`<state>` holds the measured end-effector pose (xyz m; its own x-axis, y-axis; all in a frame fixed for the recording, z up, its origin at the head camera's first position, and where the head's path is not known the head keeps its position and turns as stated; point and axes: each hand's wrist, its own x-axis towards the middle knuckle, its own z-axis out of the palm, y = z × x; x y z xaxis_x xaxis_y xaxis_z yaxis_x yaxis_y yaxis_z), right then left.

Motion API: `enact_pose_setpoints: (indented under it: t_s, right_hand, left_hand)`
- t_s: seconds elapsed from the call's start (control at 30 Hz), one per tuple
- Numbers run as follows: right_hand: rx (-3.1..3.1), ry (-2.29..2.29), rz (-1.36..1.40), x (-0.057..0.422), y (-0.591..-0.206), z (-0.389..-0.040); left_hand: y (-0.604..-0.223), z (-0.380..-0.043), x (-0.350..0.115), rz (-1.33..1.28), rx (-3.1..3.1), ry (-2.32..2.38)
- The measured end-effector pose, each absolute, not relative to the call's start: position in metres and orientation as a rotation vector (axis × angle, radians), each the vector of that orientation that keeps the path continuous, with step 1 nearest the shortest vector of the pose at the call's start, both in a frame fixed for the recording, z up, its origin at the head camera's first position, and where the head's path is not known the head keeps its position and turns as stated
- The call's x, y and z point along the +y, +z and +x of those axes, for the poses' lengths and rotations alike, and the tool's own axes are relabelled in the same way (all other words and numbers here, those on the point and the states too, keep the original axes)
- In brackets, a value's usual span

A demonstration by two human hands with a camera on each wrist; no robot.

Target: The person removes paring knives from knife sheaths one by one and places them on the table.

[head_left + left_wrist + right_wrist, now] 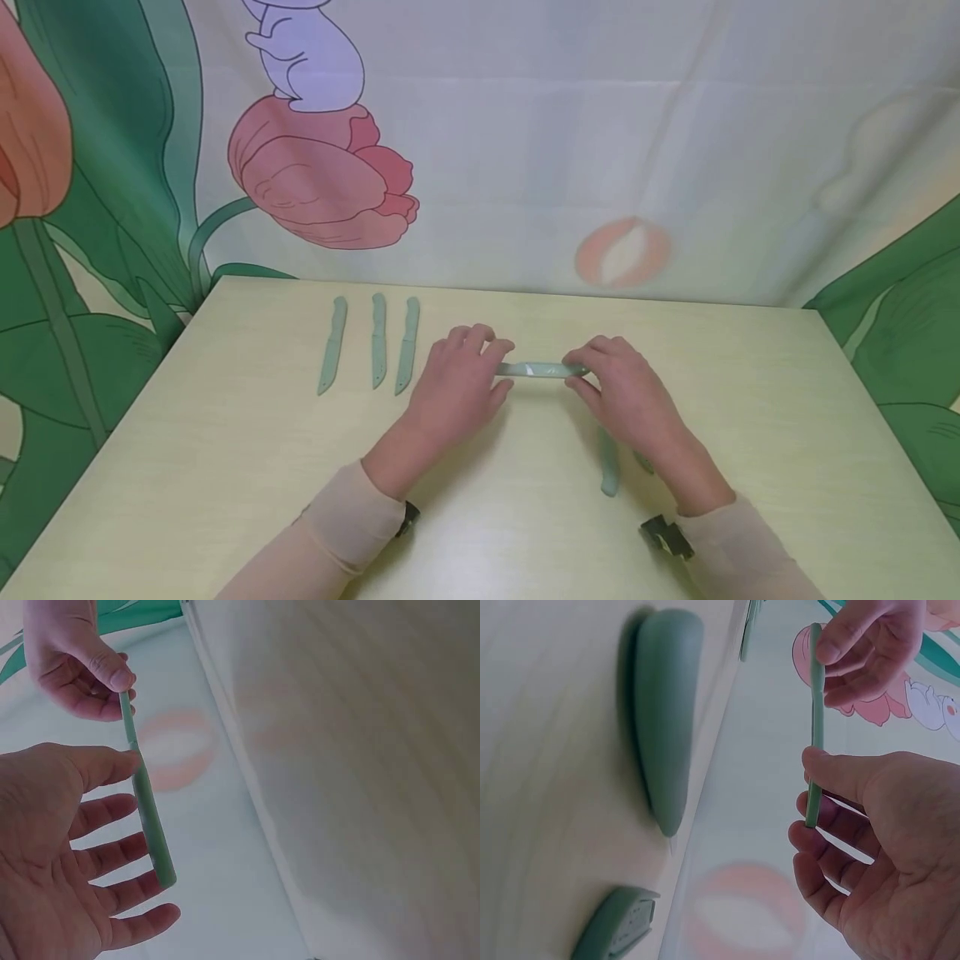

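A pale green knife with a matching blade cover [532, 369] is held level above the table between both hands. My left hand [459, 379] pinches its left end with the thumb on one side and fingertips on the other. The right end sits between the thumb and fingers of my right hand [630, 392]. In the left wrist view, the thicker part of the knife [154, 832] lies against the left fingers, which are spread. The right wrist view has the right thumb and fingertips pinching the narrow green end [813, 806].
Three similar green knives [378, 342] lie side by side at the table's left back. Below the right hand lie another green piece [610, 467] and one partly hidden by the wrist [643, 462]. A printed curtain [525, 167] hangs behind the table [225, 500].
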<state>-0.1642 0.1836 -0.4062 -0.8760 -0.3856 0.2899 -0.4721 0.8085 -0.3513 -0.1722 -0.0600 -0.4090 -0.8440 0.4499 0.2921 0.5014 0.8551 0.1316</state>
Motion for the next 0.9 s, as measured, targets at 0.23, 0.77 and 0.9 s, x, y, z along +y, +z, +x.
enact_pose_setpoints:
  t_s: [0.23, 0.77, 0.9]
  right_hand:
    - [-2.787, 0.610, 0.676, 0.1794, -0.4079, -0.1627]
    - [-2.770, 0.624, 0.692, 0.1774, -0.4079, -0.1609]
    - [-2.796, 0.613, 0.675, 0.1772, -0.4078, -0.1613]
  left_hand:
    - [-0.4095, -0.1690, -0.0573, -0.750, -2.776, -0.254]
    - [-0.4126, -0.1681, -0.0577, -0.775, -2.704, -0.236]
    - [-0.4126, -0.1686, -0.0575, -0.779, -2.703, -0.236]
